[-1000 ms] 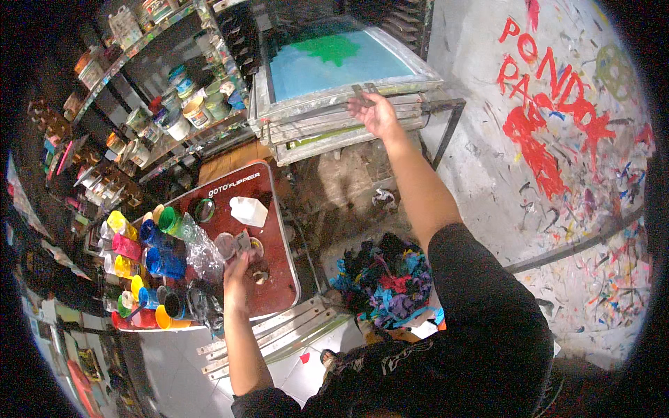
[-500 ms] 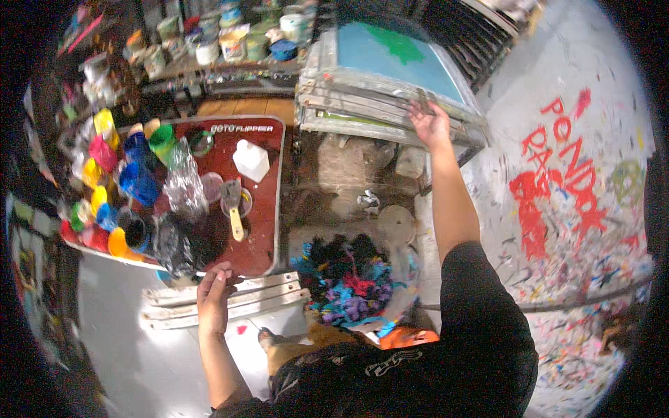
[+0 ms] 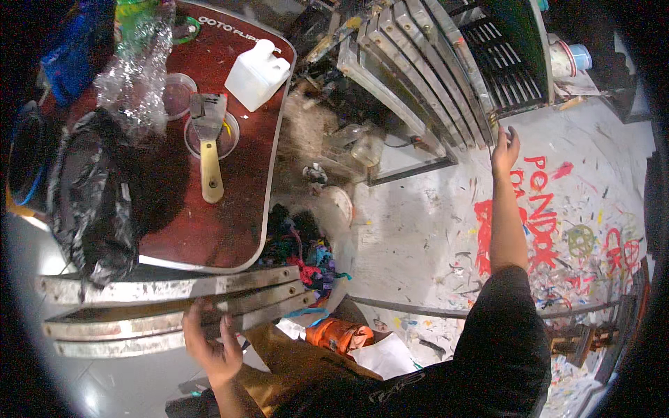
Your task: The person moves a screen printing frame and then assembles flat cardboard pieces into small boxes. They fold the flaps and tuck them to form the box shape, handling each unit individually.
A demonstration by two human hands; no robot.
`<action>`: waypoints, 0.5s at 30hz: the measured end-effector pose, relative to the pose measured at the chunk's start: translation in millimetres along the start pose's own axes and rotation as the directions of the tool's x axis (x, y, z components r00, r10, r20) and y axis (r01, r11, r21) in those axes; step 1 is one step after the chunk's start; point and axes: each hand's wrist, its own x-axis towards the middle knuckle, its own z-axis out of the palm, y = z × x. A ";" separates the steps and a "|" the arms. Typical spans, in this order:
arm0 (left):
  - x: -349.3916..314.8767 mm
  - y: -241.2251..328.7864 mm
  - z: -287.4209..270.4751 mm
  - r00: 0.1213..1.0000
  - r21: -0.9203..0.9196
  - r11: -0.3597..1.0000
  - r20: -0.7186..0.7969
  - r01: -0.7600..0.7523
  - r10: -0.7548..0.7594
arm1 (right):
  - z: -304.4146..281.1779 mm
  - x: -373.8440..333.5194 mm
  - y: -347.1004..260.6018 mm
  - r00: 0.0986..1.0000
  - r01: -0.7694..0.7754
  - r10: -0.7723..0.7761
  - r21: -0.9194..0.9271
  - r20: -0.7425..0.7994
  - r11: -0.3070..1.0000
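Observation:
My left hand (image 3: 212, 345) is low on the left, its fingers loosely apart and slightly blurred, with nothing visible in it. It hovers by several long metal-edged screen frames (image 3: 174, 284) stacked below the table. On the upper right, my right hand (image 3: 506, 150) has its fingers stretched out at the end of a stack of printing screens (image 3: 425, 76). Those fingers are right beside the outermost frame; whether they touch it I cannot tell.
A dark red table (image 3: 240, 209) bears a putty knife (image 3: 210, 157), a white plastic jug (image 3: 258, 75), a black plastic bag (image 3: 94, 202) and clear plastic wrap (image 3: 136, 76). A black slatted rack (image 3: 498, 59) adjoins the screens. Paint-stained floor (image 3: 418, 230) and an orange container (image 3: 339, 336) lie nearer.
My view has turned and come closer to the table and screens. The screens now show mostly their edges. My right hand has shifted from the stack's front edge to its right end.

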 end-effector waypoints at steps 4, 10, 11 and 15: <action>-3.6 -20.7 -0.5 0.996 0.019 1.000 0.083 -0.022 0.020 | -4.7 7.4 -22.0 0.944 0.301 -0.235 -0.311 0.232 0.901; -22.2 -32.1 -12.4 0.982 0.085 0.996 0.186 0.025 -0.040 | -7.7 17.5 -29.4 0.919 0.365 -0.228 -0.474 0.322 0.801; -22.4 -33.1 -12.3 0.984 0.099 0.995 0.179 0.005 -0.023 | -10.2 18.0 -30.3 0.916 0.372 -0.234 -0.472 0.326 0.800; -20.7 -29.2 -14.0 0.982 -0.013 0.997 0.172 0.078 -0.075 | -13.8 20.8 -24.6 0.932 0.295 -0.145 -0.462 0.332 0.836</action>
